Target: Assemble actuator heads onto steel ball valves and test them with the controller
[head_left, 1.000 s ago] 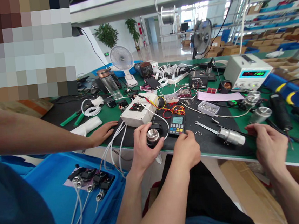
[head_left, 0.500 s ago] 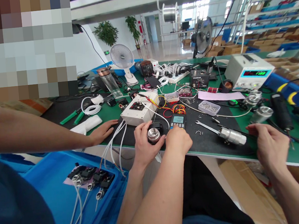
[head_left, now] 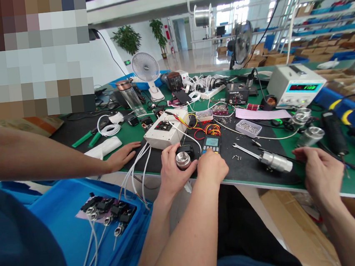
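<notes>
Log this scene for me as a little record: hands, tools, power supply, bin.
right hand: fingers drawn together near a machined metal fitting; grip unclear
one middle hand: holds a round metal-rimmed part
other middle hand: covers the lower part of a handheld meter
unclear: which middle hand is the person's own left
co-worker's hand: left of the white box
tool: open-end wrench, beside a cylindrical metal fitting
power supply: display lit
blue bin: holds black parts with metal collars
</notes>
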The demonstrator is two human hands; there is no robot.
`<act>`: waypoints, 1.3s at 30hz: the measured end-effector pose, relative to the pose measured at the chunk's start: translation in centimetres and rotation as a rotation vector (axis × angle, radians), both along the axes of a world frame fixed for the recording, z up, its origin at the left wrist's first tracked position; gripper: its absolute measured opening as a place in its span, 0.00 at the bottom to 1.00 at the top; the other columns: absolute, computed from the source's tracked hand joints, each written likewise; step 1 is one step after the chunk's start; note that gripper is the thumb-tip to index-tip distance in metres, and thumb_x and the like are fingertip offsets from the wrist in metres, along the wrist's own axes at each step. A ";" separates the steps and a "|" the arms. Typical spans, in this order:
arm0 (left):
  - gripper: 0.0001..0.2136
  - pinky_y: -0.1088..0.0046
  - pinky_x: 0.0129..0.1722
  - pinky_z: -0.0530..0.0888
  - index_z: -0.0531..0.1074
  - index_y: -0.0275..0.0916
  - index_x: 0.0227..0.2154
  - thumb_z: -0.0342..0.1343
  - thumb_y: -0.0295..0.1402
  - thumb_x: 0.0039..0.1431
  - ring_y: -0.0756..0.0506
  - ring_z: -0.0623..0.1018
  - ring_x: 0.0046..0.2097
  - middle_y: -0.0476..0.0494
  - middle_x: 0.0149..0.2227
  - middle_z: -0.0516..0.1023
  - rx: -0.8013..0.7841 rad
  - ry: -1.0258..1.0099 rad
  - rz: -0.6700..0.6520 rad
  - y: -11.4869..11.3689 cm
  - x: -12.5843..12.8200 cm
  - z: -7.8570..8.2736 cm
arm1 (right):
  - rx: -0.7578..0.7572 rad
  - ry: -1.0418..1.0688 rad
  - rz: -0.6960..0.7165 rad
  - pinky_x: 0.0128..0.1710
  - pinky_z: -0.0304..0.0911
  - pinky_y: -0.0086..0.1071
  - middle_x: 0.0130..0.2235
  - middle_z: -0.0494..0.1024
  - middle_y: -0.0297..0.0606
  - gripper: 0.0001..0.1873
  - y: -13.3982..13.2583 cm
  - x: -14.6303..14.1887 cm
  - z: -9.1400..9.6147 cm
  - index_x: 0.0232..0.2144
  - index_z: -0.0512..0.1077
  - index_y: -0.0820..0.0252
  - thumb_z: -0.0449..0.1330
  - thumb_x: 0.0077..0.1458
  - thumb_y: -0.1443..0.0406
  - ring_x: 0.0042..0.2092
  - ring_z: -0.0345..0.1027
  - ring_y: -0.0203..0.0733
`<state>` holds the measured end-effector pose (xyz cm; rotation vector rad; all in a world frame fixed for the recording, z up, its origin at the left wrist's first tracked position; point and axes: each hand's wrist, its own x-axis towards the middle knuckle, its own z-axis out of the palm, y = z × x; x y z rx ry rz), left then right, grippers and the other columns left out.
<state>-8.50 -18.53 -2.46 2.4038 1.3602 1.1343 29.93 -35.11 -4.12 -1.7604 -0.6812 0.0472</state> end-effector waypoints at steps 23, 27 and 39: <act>0.33 0.48 0.66 0.72 0.66 0.50 0.63 0.71 0.42 0.57 0.33 0.72 0.64 0.36 0.60 0.68 -0.036 -0.180 -0.023 0.6 0.1 -1.1 | -0.010 0.021 -0.001 0.50 0.67 0.42 0.39 0.82 0.34 0.14 -0.1 0.0 0.1 0.37 0.81 0.52 0.58 0.64 0.54 0.48 0.77 0.53; 0.33 0.48 0.66 0.73 0.66 0.51 0.63 0.71 0.41 0.56 0.33 0.72 0.64 0.37 0.60 0.68 -0.033 -0.181 -0.012 0.6 0.2 -1.1 | -0.014 0.019 0.003 0.50 0.68 0.42 0.39 0.82 0.34 0.15 -0.2 0.1 0.0 0.37 0.81 0.51 0.58 0.64 0.53 0.48 0.77 0.53; 0.33 0.51 0.65 0.73 0.67 0.46 0.63 0.71 0.42 0.56 0.35 0.73 0.63 0.37 0.59 0.68 -0.014 -0.155 0.004 0.6 0.2 -1.1 | -0.012 0.023 -0.007 0.50 0.69 0.40 0.39 0.83 0.33 0.14 0.1 0.3 0.0 0.36 0.81 0.51 0.58 0.63 0.54 0.47 0.77 0.52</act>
